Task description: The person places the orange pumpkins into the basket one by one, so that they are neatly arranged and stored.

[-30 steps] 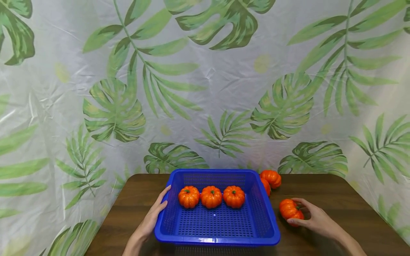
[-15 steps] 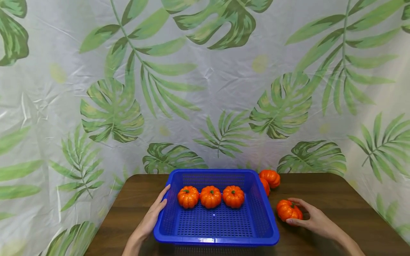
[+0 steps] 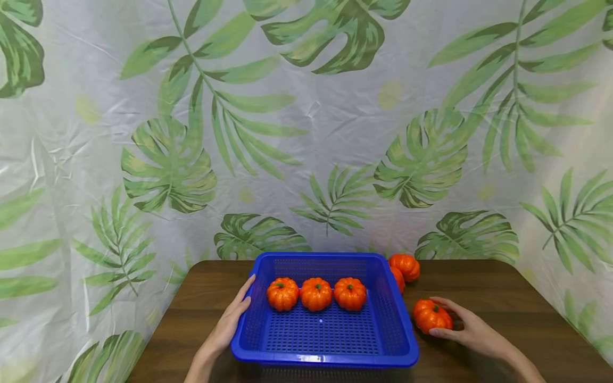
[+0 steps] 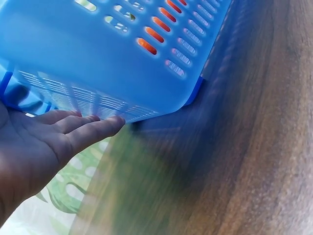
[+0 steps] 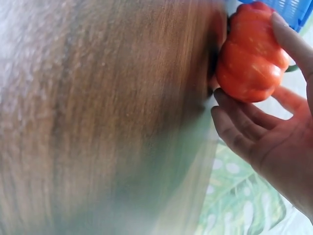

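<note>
A blue plastic basket [image 3: 325,360] stands on the table with three small orange pumpkins in a row inside: a left pumpkin [image 3: 283,294], a middle pumpkin [image 3: 316,294] and a right pumpkin [image 3: 350,294]. My left hand [image 3: 223,325] rests against the basket's left wall, its fingers extended, as the left wrist view also shows. To the right of the basket, my right hand [image 3: 471,329] holds another orange pumpkin [image 3: 432,316] low at the tabletop, thumb on the near side and fingers round the far side. Its green stem [image 5: 292,68] shows in the right wrist view.
Behind the basket's right side lie two more pumpkins, a farther pumpkin [image 3: 405,267] and one partly hidden by the rim [image 3: 397,279]. The brown wooden table [image 3: 483,287] ends at a leaf-patterned curtain [image 3: 335,133].
The pumpkin in my right hand has shifted slightly left and turned a little, with its stem now nearer the top. My left hand and the basket stay in place.
</note>
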Motion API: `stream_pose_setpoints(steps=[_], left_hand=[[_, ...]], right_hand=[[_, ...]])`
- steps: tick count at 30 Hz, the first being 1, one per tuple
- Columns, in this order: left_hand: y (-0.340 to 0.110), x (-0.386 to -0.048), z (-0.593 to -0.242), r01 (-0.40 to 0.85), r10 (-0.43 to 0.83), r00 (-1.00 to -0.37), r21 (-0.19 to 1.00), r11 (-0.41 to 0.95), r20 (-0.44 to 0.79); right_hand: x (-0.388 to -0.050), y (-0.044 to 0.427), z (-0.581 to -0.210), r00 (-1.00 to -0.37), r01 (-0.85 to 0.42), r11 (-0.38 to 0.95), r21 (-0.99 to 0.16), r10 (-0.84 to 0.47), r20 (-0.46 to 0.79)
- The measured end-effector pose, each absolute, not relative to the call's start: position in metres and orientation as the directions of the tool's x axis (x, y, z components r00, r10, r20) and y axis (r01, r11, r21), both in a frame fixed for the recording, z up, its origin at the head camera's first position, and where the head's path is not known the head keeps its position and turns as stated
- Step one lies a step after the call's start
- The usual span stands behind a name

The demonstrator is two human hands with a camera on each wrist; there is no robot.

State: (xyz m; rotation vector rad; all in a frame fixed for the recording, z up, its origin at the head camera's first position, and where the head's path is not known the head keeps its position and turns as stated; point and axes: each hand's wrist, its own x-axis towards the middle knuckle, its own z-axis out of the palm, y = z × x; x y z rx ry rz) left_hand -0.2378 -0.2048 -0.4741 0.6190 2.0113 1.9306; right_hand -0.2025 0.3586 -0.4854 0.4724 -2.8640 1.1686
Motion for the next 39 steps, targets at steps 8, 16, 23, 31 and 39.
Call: stream_pose_setpoints(steps=[8,16,23,31,39], left_hand=[[-0.2038,-0.2383,-0.4735,0.105,0.465,-0.882,0.994,0.031,0.079],[-0.2053,-0.237,-0.4759,0.11,0.438,-0.895,0.993,0.034,0.084],[-0.204,-0.2393,-0.4764,0.105,0.439,-0.895,0.993,0.044,0.076],[-0.2002,-0.2432,-0.477,0.105,0.361,-0.929,0.993,0.053,0.079],[-0.1999,-0.2397,-0.4807,0.089,0.37,-0.926,0.995,0.036,0.069]], right_hand=[[-0.2008,0.3612,-0.4851,-0.947,-0.268,0.612,-0.744,-0.31,0.086],[-0.2023,0.3589,-0.4886,-0.956,-0.252,0.66,-0.707,-0.284,0.076],[-0.2013,0.3595,-0.4892,-0.948,-0.281,0.639,-0.716,-0.299,0.106],[-0.2057,0.3597,-0.4845,-0.951,-0.255,0.61,-0.75,-0.3,0.08],[-0.1999,0.361,-0.4883,-0.955,-0.241,0.629,-0.739,-0.287,0.067]])
